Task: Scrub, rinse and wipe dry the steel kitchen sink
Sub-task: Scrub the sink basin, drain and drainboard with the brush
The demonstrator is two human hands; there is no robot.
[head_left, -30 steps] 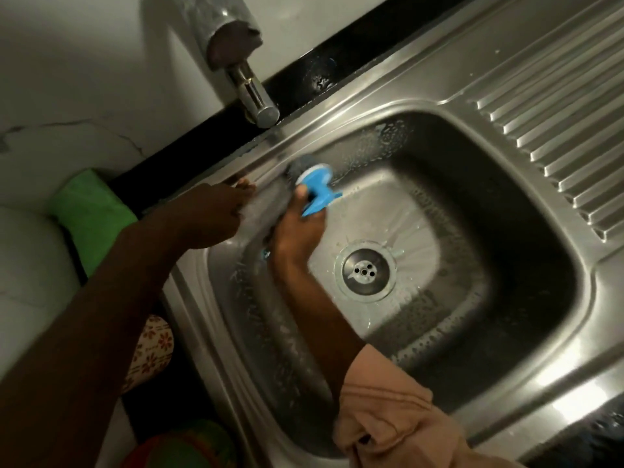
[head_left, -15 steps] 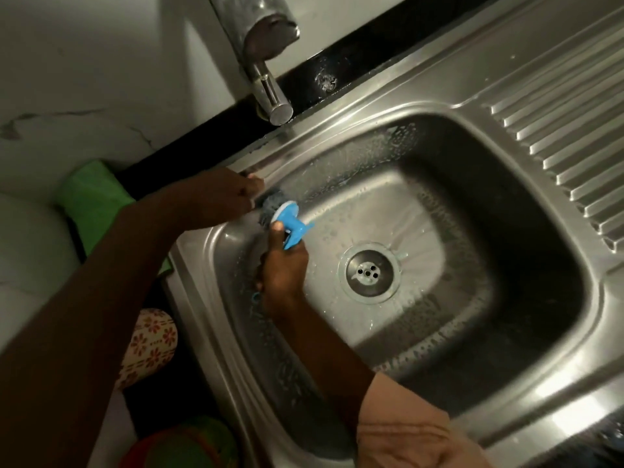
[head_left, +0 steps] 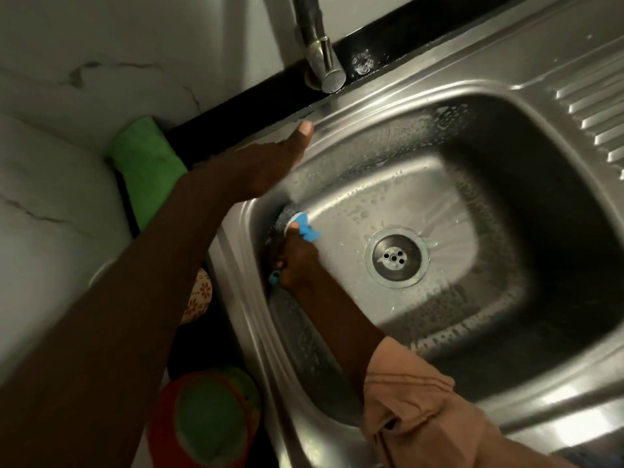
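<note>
Your right hand (head_left: 297,256) is clenched round the blue scrubber (head_left: 299,224), working the sink (head_left: 422,96) wall at 9 o'clock from the drain (head_left: 396,257). Left hand (head_left: 270,163) rests flat at 10 o'clock. Soapy steel's slick, so that bracing palm might slide.

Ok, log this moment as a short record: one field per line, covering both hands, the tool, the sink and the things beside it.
left hand: left hand lies with thumb extended at the sink's left rim, holding nothing
right hand: right hand grips the blue-handled scrubber
scrubber: dark pad against the left wall inside the basin
sink: steel sink wet, soapy droplets on walls and floor
drain: drain uncovered
tap: tap above the back rim, no water seen running
beside sink: green cloth on the left counter
</note>
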